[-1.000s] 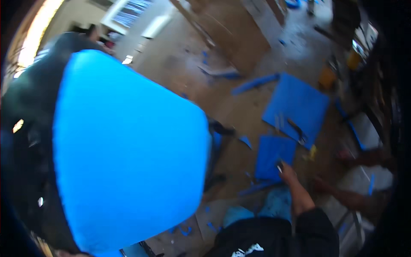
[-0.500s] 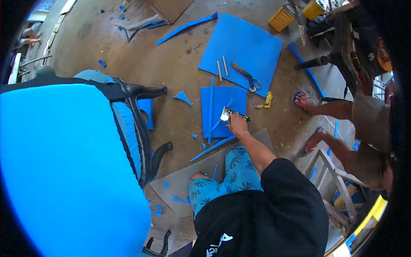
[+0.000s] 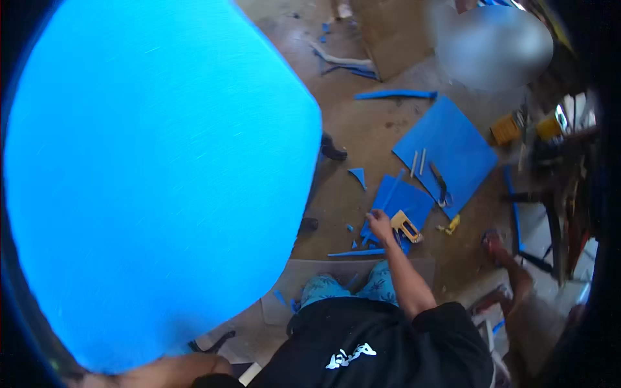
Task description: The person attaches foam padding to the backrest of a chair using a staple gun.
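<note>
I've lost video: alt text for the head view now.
A large, smooth, bright-blue panel fills the left; the person's bare right hand hangs over a flat blue rectangular sheet, beside a yellow, dark-slotted staple gun.

We look down from the person's head through the left of two side-by-side fisheye cameras, upright and unmirrored, with the black shirt (image 3: 388,343) filling the lower edge and the right hand (image 3: 380,224) ahead of it, right of centre. The blue panel (image 3: 162,181) on our left is so near that it takes up nearly half our view, while the floor (image 3: 336,213) lies farther off, and our wide, round field darkens at the sides.
</note>
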